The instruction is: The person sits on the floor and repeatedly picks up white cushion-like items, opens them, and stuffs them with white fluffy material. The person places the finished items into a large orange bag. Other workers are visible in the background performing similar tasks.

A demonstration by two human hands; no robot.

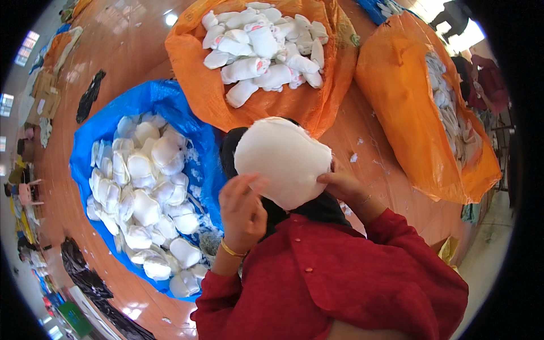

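A white padded fabric piece [283,161], rounded and flat with a seamed edge, is held up in front of my lap. My right hand [344,182] grips its right edge, thumb on the near face and fingers behind. At its lower left, my left hand [242,212] is raised with fingers partly stretched and blurred by motion. Those fingertips overlap the piece's edge in view; whether they touch it I cannot tell. To the left, a blue sack [85,153] lies spread around a heap of similar white padded pieces [146,208].
An orange sack [190,73] ahead holds white plush parts [263,42], some with pink patches. Another orange sack [396,107] at right contains pale pieces. Black plastic [90,96] and fluff scraps lie on the reddish floor [136,45]. A person [490,82] is at far right.
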